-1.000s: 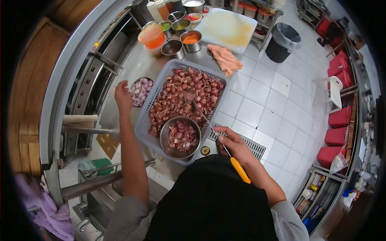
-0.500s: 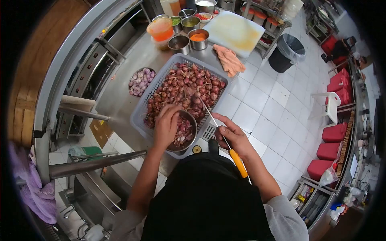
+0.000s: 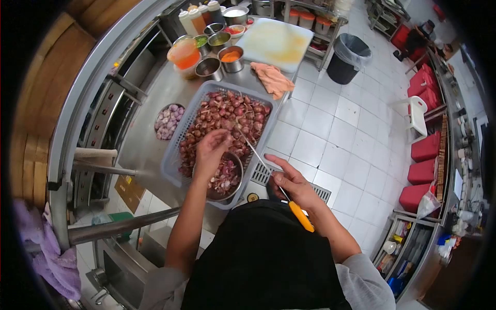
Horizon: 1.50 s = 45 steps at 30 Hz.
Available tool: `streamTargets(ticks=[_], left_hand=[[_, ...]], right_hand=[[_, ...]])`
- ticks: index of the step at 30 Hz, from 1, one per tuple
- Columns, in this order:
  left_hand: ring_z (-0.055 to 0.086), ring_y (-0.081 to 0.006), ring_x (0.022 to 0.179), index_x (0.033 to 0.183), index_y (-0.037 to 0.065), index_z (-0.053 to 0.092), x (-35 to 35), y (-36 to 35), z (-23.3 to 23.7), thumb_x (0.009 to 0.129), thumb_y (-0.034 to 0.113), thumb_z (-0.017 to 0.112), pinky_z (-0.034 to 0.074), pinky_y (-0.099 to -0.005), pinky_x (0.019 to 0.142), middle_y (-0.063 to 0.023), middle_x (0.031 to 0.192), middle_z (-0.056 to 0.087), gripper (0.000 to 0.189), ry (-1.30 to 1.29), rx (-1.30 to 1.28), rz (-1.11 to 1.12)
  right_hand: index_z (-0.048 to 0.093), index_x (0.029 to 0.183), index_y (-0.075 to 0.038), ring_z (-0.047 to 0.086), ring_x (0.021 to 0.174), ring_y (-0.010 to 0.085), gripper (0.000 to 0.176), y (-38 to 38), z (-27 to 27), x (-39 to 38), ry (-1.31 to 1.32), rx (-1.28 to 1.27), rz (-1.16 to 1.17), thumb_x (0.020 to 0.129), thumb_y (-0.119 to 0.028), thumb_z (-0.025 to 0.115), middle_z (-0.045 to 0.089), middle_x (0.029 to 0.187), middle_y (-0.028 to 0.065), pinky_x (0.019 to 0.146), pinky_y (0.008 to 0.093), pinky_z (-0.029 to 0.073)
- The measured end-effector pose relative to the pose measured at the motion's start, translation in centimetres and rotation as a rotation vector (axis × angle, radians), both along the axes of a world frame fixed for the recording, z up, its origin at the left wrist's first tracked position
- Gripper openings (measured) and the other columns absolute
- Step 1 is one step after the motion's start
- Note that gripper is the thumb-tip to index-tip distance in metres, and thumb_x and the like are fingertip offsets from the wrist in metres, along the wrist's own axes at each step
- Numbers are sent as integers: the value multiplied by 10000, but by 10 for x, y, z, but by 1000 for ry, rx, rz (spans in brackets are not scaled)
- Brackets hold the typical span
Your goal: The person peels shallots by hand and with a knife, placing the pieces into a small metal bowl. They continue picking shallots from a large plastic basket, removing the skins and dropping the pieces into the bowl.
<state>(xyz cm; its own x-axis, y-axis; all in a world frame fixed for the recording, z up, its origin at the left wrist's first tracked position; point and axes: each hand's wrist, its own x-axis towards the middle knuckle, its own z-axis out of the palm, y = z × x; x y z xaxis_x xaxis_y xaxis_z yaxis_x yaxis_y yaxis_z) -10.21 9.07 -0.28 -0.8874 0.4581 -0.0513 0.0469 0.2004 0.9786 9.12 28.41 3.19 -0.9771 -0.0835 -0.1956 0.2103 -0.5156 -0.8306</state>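
Note:
My right hand (image 3: 295,185) grips a knife with a yellow handle (image 3: 300,216). Its thin blade (image 3: 261,160) points up and left over the shallots. Red shallots (image 3: 227,111) fill much of a grey plastic basket (image 3: 173,164). Above them is my left hand (image 3: 211,147), its fingers bent together; what they hold, if anything, I cannot make out. Just below that hand, a round metal bowl (image 3: 241,170) sits in the near end of the basket. Peeled shallots and skins (image 3: 225,178) lie inside it, partly hidden by my left wrist.
A bowl of garlic (image 3: 169,121) stands left of the basket on the steel table (image 3: 138,132). Behind are metal pots (image 3: 209,70), an orange cloth (image 3: 272,80) and a cutting board (image 3: 274,44). A black bin (image 3: 343,62) stands on the tiled floor, and a steel rail (image 3: 124,227) crosses at left.
My left hand has moved from the bowl up to the shallots, uncovering more of the bowl's contents. The knife stays in my right hand. The whole view has shifted slightly.

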Motion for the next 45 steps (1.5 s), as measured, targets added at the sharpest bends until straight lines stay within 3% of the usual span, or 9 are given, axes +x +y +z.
streamTargets(ticks=[2,6,10,12,15,19,21,36,45], left_hand=[[649,-182,951,1226,-8,561,24,-21,18,933,28,608,505,-309,785,-93,1113,663,299,-367,421,90],[630,-205,1042,1221,-4,557,63,-48,21,944,16,579,508,-337,846,-124,1184,639,279,-452,751,55],[595,-231,1136,1244,-8,537,91,-59,28,955,30,547,455,-395,1034,-133,1193,617,291,-419,823,235],[605,-230,1129,1227,0,554,96,-67,30,950,8,556,478,-395,1002,-128,1199,626,277,-421,847,270],[608,-225,1124,1226,-5,553,103,-70,31,936,-5,566,482,-391,997,-124,1200,626,290,-430,877,309],[610,-211,1103,1235,-21,539,109,-71,35,915,-7,571,471,-378,1007,-117,1175,625,322,-439,901,326],[616,-197,1080,1220,-1,558,109,-69,35,919,-9,582,482,-373,984,-102,1156,632,302,-428,893,319],[587,-195,1092,1229,13,523,121,-47,48,930,-28,535,471,-354,972,-86,1191,589,301,-352,683,279],[566,-211,1154,1287,38,508,116,-63,27,966,72,556,454,-374,1007,-96,1241,588,326,-509,730,192]], right_hand=[[423,1471,-140,449,642,56,498,-8,2,-9,25,45,74,1007,-265,554,454,739,-38,576,208,379],[411,1476,-129,445,703,45,517,-30,8,-31,80,206,182,997,-235,577,455,770,-46,632,202,378],[402,1464,-112,464,849,66,567,-60,25,-43,153,286,234,952,-159,642,511,931,-18,752,219,410],[398,1450,-104,493,939,91,586,-69,22,-48,244,348,257,927,-107,663,552,1178,23,822,251,440],[391,1449,-96,502,942,90,590,-80,25,-50,266,254,268,923,-84,660,540,1249,28,815,256,445],[388,1444,-83,513,950,94,587,-82,34,-50,251,256,305,922,-66,655,545,1253,33,829,260,452],[401,1437,-92,475,895,58,543,-83,37,-48,279,266,298,946,-83,633,531,997,-10,790,221,409],[488,1267,-55,552,890,68,380,-84,2,-44,288,266,141,931,-81,663,587,932,19,792,253,477],[542,1146,-69,577,842,66,278,-77,-25,-56,84,-259,216,937,-187,682,625,926,2,723,229,460]])
